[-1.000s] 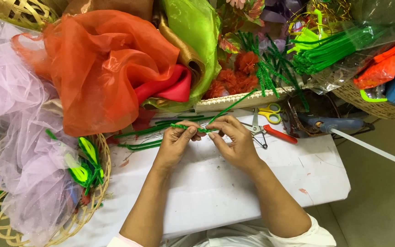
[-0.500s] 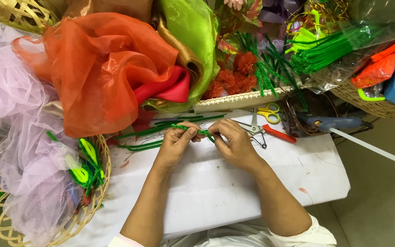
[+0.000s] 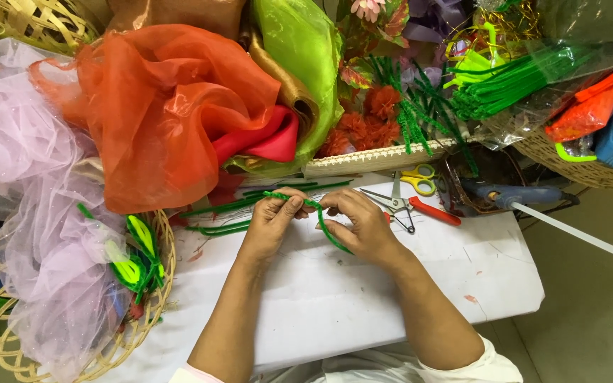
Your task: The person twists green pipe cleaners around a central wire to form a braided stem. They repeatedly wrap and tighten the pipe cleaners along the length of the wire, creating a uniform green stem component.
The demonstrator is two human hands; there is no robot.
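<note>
While both hands are kept close together over the white table, a green pipe cleaner is pinched betw. them: its upper end is clenched by the left hand w/ thumb and fingertips, and its lower curved part is grasped under the right hand. Just beyond the grip, more green pipe cleaners are laid on the table, to the left. Right of the grip, pliers, yellow-handled scissors and a red-handled tool are seen, w/ a blue glue gun farther right. Left of the grip, a wicker basket w/ lilac tulle is placed. Farthest back, orange fabric and lime-green fabric are piled.
</note>
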